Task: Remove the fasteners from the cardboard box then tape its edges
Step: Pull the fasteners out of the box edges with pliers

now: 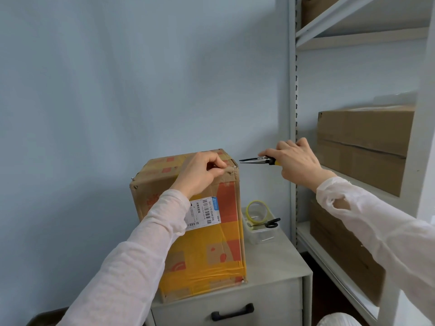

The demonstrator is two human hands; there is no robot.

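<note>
Head view: pliers poised beside a labelled carton

Head camera footage showed the cardboard box (200,243) standing upright on a grey cabinet (277,262) against the far wall. Its near face carried orange and yellow print under clear tape. A white shipping label (203,214) bore barcodes, a blue strip with a logo that looked like "ZTO", and a code that seemed to read "L16 D548"; the smaller characters were too fine to read. Small metal fasteners (242,281) showed at the box's corners.

The left hand (200,172) pinched the box's top edge near the right corner with thumb and forefinger. Just right of that corner, apart from it, the right hand (296,161) gripped the yellow-handled pliers (256,160), their closed tips pointing left. Right of the box, a clear tray (259,238) held a tape roll (257,211) and black-handled scissors (270,223).
</note>
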